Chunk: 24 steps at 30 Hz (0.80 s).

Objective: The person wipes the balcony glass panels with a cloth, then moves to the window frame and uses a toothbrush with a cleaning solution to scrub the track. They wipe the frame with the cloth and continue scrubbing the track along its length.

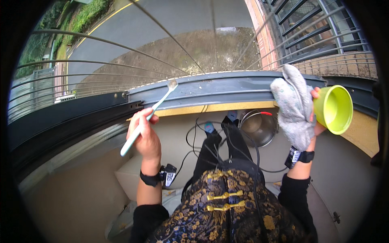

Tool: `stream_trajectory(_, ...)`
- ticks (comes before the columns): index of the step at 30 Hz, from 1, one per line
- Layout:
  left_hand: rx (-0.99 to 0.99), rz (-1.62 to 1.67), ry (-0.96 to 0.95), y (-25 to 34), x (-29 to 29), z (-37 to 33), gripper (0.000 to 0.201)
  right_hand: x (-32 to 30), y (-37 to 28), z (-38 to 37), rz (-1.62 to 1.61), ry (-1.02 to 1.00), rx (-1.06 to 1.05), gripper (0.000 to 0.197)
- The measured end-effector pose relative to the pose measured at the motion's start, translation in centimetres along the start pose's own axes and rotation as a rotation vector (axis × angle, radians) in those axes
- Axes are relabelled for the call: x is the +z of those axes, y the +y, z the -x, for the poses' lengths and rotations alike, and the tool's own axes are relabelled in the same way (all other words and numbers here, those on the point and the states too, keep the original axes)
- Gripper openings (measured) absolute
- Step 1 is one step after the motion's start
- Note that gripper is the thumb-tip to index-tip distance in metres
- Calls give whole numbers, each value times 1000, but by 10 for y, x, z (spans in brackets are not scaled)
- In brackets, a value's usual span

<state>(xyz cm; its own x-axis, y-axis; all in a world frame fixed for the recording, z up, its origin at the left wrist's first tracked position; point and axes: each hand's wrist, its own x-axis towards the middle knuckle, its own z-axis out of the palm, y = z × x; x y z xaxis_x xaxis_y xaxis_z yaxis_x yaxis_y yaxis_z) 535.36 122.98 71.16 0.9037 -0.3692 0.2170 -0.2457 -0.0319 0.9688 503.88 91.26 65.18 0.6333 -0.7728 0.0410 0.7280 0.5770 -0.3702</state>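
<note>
My left hand (145, 135) is closed round the handle of a pale teal toothbrush (160, 101). The brush head points away from me, over the dark grey window track (231, 86), and its bristles look brownish. On the right, my right hand (318, 128) grips a lime-green plastic cup (344, 106) tilted so its open mouth faces right. A grey, speckled cloth (292, 111) hangs over that same hand, hiding most of the fingers. I see no water inside the cup. Both hands are raised near the sill, apart from the track.
Beyond the track, thin wire bars (162, 57) span the opening above a paved yard. A yellowish sill edge (182, 111) runs along its near side. Below stands a metal bucket (259, 130) with a red-tipped handle, beside my feet. Black cables (258, 162) loop across my front.
</note>
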Motion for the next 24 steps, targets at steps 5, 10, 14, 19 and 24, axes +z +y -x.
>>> stream_trajectory(5, 203, -9, -63, -13, -17, 6, 25, 19, 19, 4, -93, 92, -36, 40)
stream_trajectory(10, 212, -85, 18, -32, -33, 21, 30, 32, 40, 2, 193, 143, -257, 41)
stream_trajectory(14, 242, -75, 27, -50, -34, 20, 28, 18, 36, 3, 422, 18, -254, 47)
stream_trajectory(19, 293, -104, -154, -38, -24, 13, 22, 0, 10, 8, 215, 49, -179, 55)
stream_trajectory(24, 179, -72, -452, -3, -6, 3, 36, 8, -8, 7, 179, 55, -123, 65)
